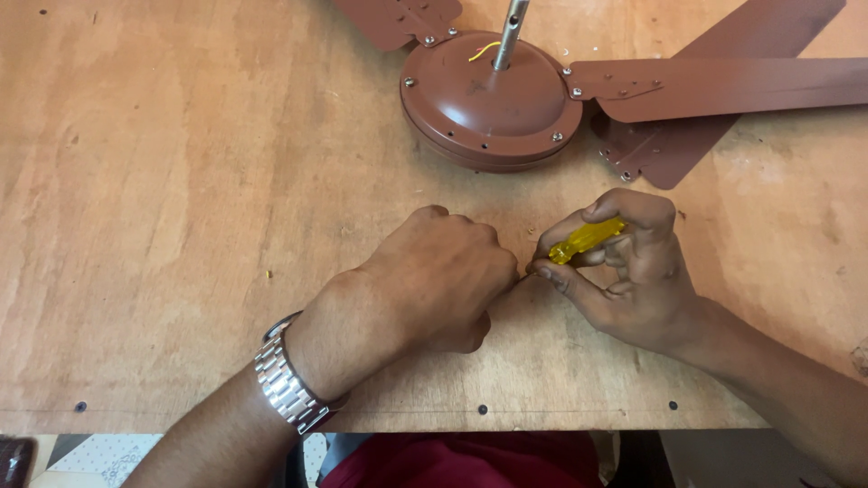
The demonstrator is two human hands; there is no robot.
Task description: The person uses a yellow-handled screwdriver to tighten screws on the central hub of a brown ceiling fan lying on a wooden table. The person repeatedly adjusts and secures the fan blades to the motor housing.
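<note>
Your right hand point(633, 271) has its grip closed around a yellow-handled screwdriver point(588, 239), pinched between thumb and fingertips so the thin shaft can be steered towards your left hand point(438, 276). That left grip is curled into a fist, knuckles up; whatever it pinches at the shaft's tip is hidden, probably something small being steadied. Both hands work on the wooden bench point(181, 181), just in front of the brown ceiling fan motor point(488, 104), whose blades point(723, 86) spread away from it towards the bench's far edge.
</note>
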